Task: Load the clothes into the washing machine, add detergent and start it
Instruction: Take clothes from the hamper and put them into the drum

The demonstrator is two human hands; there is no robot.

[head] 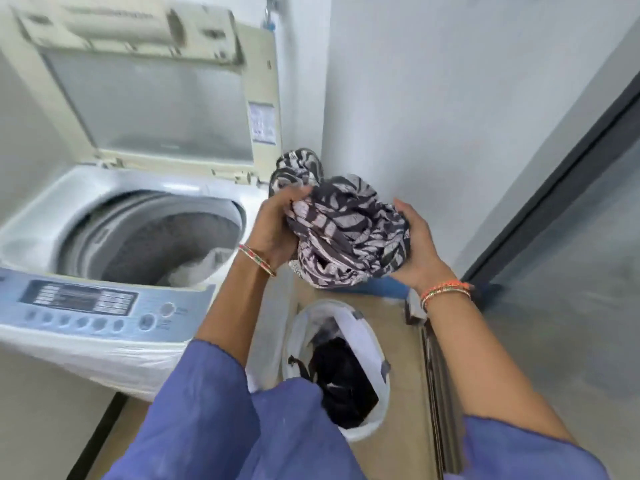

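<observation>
Both hands holding patterned garment point(346, 230) beside open washing machine point(114, 216).
Left hand point(277, 226) and right hand point(417, 251) clasp the bunched cloth from either side, above the white laundry basket point(372, 344); dark clothes point(341, 379) inside basket; lid point(145, 98) raised.

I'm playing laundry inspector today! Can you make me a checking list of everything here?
Surface: tan floor, partly bare.
Job's things: washing machine, lid up, something pale inside; patterned cloth; white basket holding dark clothes.
Clutter: blue thing under the cloth, unclear.
Grippers: left hand and right hand both holding the cloth above the basket.
Cables: nothing seen.
Surroundings: white wall, dark door frame.
</observation>
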